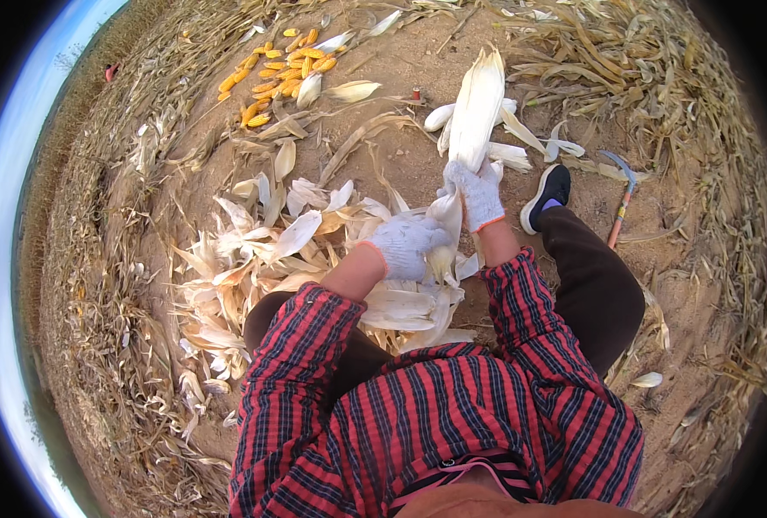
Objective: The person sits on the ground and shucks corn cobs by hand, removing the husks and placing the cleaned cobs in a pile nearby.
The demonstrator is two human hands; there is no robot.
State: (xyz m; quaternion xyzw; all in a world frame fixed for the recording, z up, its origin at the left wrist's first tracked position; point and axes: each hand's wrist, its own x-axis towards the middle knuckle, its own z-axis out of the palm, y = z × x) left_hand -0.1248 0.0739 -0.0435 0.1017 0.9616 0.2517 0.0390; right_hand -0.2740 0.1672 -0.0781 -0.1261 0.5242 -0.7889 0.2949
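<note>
A long pale maize husk [477, 107] points away from me, and its base is in the grip of my right hand [474, 193], which wears a white knitted glove. Whether an ear sits inside the husk is hidden. My left hand [406, 248], in a matching glove, is closed on a peeled-back husk leaf [447, 217] just below the right hand. Beneath and left of my hands lies a heap of loose dry husks [241, 265]. Just beyond the right hand, a few husk-covered ears [439, 117] rest on the soil, partly behind the long husk.
Bare yellow maize ears [289, 74] lie piled at the far left. A sickle [621, 204] with an orange handle lies right of my shoe [547, 196]. A small red object [416, 94] stands on the soil ahead. Dry stalks [616, 65] cover the ground at upper right.
</note>
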